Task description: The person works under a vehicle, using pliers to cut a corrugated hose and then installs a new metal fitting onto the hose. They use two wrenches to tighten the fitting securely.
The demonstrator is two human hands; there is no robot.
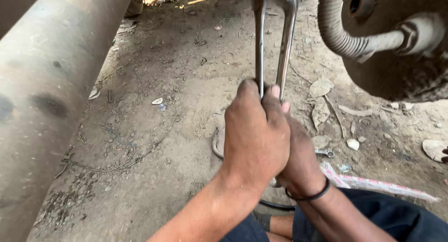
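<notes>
I am gripping two long chrome wrenches (273, 41) with both hands stacked at their lower ends, my left hand (254, 130) wrapped tight in front and my right hand (298, 158) clamped just behind it. The wrenches are rising from my fists over the dirt ground (177, 106), near its far edge. They are looking stiff, heavy, smooth and likely slippery, so low on the shafts seems the best hold. A ribbed hose (340, 34) is curving beside them.
</notes>
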